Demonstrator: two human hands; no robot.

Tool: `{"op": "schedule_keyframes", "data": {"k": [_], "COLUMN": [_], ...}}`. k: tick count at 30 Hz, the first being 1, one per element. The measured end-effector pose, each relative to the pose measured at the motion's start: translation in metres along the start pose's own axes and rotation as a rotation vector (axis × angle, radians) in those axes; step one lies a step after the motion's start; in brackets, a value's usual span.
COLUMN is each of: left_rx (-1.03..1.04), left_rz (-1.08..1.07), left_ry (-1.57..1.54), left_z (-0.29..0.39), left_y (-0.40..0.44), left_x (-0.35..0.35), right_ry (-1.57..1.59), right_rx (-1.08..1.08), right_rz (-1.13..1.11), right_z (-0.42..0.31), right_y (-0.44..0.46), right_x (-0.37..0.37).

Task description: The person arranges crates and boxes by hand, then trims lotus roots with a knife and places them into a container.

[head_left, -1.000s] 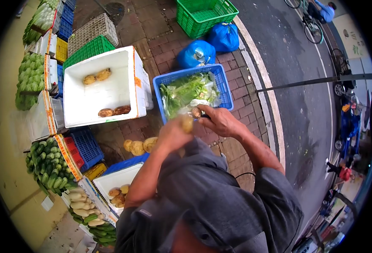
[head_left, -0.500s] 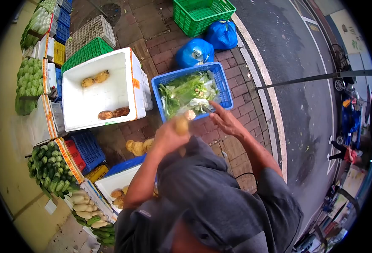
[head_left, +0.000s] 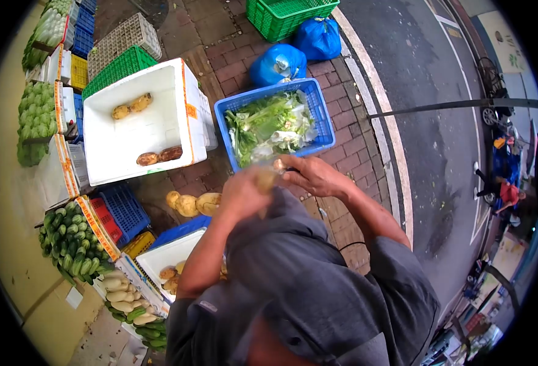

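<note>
My left hand (head_left: 244,192) is closed around a pale lotus root (head_left: 265,179), blurred by motion, held above my lap. My right hand (head_left: 317,177) meets it from the other side, its curled fingers at the root's pale end. Whether a small tool sits in those fingers is hidden. Just beyond both hands stands a blue crate (head_left: 323,116) holding leafy green scraps (head_left: 263,119) and crumpled plastic. More lotus roots (head_left: 186,204) lie to the left of my left hand.
A white foam box (head_left: 141,134) at left contains a yellowish lotus root (head_left: 131,107) and a browner one (head_left: 159,156). Another foam box (head_left: 159,261) with roots sits by my left forearm. Blue bags (head_left: 278,64) and a green crate (head_left: 290,21) stand beyond, near the kerb (head_left: 388,143).
My right hand has moved down and left, from over the blue crate's near edge to the lotus root's end, its fingers curling in. The camera view has shifted slightly.
</note>
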State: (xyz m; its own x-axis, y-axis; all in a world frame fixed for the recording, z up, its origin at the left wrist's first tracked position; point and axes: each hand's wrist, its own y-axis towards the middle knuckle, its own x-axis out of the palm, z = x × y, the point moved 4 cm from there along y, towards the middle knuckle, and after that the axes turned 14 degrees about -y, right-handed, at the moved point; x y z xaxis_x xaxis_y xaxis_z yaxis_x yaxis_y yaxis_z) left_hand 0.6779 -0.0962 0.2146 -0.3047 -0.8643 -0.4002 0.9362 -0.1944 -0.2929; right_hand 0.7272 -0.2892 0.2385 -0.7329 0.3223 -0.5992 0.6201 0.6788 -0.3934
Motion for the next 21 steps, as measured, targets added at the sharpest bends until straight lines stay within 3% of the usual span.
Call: {"op": "schedule_keyframes", "data": {"k": [4,6,10,15,18,20,21], "left_rx": [0.046,0.115,-0.127,-0.279,-0.325,-0.310,-0.407], "left_rz": [0.049,0.124,-0.029,-0.277,-0.388,-0.380,-0.441], "left_ry": [0.011,0.005,-0.228,-0.548,-0.799,-0.915,-0.907], "left_z": [-0.012,-0.011,-0.016,-0.023,-0.021,-0.005,-0.011], "left_y": [-0.006,-0.009,-0.007,0.012,0.018,0.021,0.020], "left_x": [0.006,0.001,-0.022,-0.019,-0.019,-0.025,-0.026], "right_ry": [0.131,0.155,0.381,0.335,0.182,0.120,0.081], "right_rx": [-0.096,0.080,0.393,0.046,0.047,0.046,0.023], "right_rz": [0.094,0.156,0.196,0.385,0.313,0.362,0.418], "right_z": [0.014,0.067,0.076,0.016,-0.016,-0.019,-0.022], "right_y": [-0.003,-0.014,-0.023,0.010,0.025,0.035,0.038], "right_x": [0.011,0.022,0.027,0.020,0.013,0.019,0.016]}}
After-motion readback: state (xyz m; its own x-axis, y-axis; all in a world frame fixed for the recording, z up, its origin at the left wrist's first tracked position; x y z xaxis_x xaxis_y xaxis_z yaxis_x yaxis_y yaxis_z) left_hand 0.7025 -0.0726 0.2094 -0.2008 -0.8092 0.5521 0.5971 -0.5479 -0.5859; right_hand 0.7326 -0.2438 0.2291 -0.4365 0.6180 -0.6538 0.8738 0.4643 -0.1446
